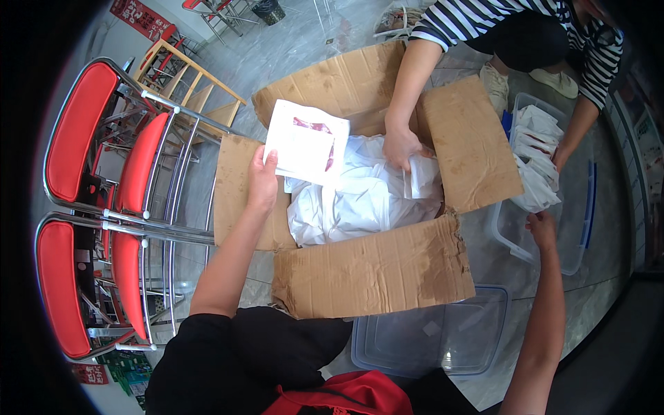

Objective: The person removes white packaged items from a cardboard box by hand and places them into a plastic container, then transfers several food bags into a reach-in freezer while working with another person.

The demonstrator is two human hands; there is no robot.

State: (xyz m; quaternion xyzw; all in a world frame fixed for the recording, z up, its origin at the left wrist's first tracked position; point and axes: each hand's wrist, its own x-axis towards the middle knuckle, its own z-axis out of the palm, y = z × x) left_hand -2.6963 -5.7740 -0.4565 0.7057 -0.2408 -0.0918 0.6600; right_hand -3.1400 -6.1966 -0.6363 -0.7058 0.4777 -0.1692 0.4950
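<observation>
My left hand (263, 179) holds a flat white packet (306, 142) with purple-red print by its left edge, thumb on top. The packet is above an open cardboard box (373, 267) filled with white plastic bags (358, 202). On the right, my right hand (542, 229) has curled fingers at the lower end of a row of white bagged packets (537, 155), over a clear plastic bin (570, 259). Whether those fingers grip it is unclear. A co-worker in a striped top has one hand (402, 148) on the bags in the box, the other beside the row.
A clear plastic lid (430, 337) lies on the floor by my knees, partly under a box flap. Red-padded metal chairs (83, 135) stand close on the left, with a wooden frame (197, 98) behind them. A waste basket (268, 11) stands farther back.
</observation>
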